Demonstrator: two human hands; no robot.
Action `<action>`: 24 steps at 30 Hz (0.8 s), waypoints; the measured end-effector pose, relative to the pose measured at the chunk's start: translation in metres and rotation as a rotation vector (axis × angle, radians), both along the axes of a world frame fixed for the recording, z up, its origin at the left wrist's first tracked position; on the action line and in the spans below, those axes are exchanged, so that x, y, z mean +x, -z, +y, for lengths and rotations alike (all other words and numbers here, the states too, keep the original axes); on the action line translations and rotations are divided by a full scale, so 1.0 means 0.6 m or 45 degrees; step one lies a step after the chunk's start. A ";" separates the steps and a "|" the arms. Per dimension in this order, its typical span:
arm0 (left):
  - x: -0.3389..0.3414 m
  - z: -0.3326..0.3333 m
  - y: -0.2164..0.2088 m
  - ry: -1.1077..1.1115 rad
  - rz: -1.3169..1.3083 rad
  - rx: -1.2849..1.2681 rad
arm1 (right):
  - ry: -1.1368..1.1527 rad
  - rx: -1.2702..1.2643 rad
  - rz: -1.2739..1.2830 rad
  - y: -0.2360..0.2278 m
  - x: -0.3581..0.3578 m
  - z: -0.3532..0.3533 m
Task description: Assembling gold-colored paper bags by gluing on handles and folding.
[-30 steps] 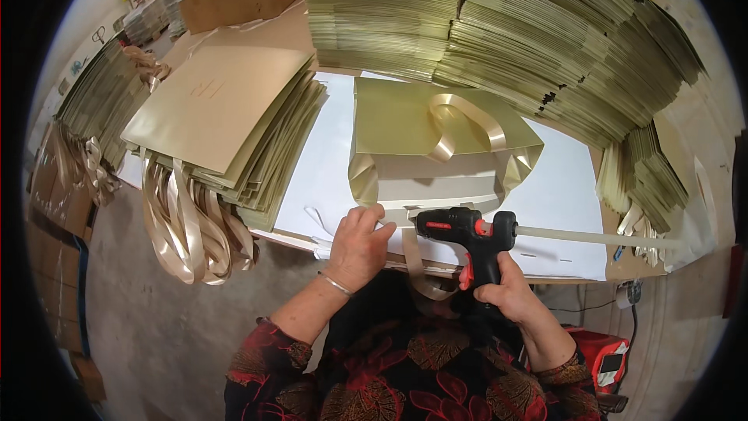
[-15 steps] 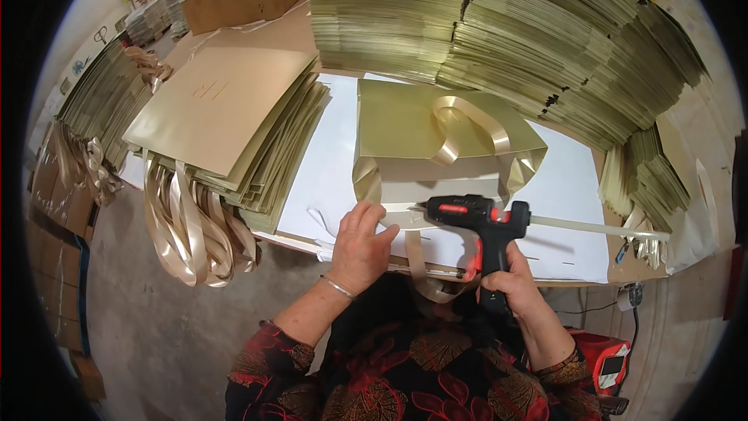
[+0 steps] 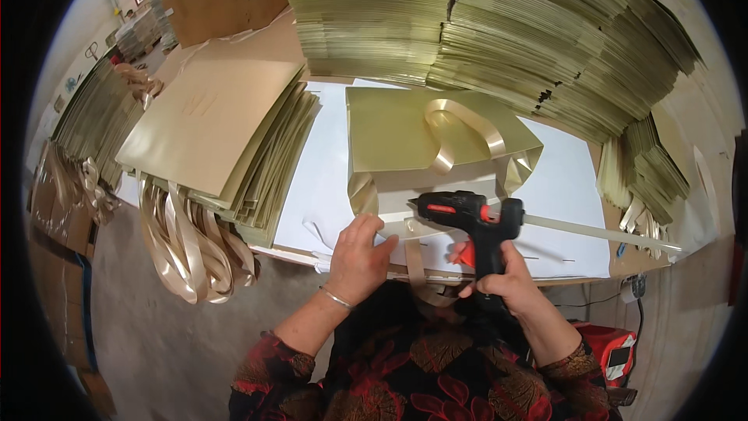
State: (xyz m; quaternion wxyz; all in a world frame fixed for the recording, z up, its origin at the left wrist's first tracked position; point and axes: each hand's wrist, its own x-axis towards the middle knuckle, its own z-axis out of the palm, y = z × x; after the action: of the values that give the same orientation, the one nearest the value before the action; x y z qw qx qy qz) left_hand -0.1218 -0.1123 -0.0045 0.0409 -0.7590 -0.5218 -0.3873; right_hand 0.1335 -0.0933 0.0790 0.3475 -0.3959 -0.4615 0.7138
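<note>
A gold-green paper bag (image 3: pixel 401 136) lies in front of me, its open mouth toward me. One cream ribbon handle (image 3: pixel 494 140) loops over its top panel; another cream ribbon (image 3: pixel 415 257) hangs from the near side over the table edge. My left hand (image 3: pixel 360 257) is closed at the left of the bag's near edge, thumb and fingers gripping it. In my right hand (image 3: pixel 506 277) is a black-and-red glue gun (image 3: pixel 460 209), held by its handle with fingers by the red trigger. Its nozzle points left, above the bag's mouth, and a long translucent glue stick (image 3: pixel 592 230) sticks out behind.
Left of the bag is a pile of gold bags (image 3: pixel 210 117) with ribbon handles (image 3: pixel 183 249) drooping over the edge. Tall stacks of flat bags (image 3: pixel 366 15) wall off the far side. White sheets (image 3: pixel 573 187) cover the tabletop. Behind stands a cardboard box (image 3: pixel 226 0).
The glue gun has lifted slightly away from the bag's near edge, and my right fingers have loosened around the trigger. My left hand stays at the edge. The whole view has shifted slightly.
</note>
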 end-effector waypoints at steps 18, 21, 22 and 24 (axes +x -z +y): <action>-0.005 -0.002 -0.003 0.038 0.007 0.040 | 0.115 0.260 -0.591 0.010 0.043 0.020; -0.003 -0.001 -0.002 0.044 0.018 0.033 | 0.205 0.439 -1.069 0.008 0.083 0.027; -0.003 0.000 -0.002 0.038 0.008 0.007 | 0.196 0.427 -1.080 0.009 0.090 0.026; -0.001 0.002 -0.002 0.045 0.020 0.028 | 0.062 0.695 -1.489 0.004 0.096 0.027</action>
State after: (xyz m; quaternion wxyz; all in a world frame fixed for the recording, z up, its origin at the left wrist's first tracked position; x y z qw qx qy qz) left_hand -0.1225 -0.1112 -0.0033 0.0465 -0.7707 -0.5036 -0.3877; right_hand 0.1909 -0.0769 0.0767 0.1429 -0.6273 -0.7306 0.2288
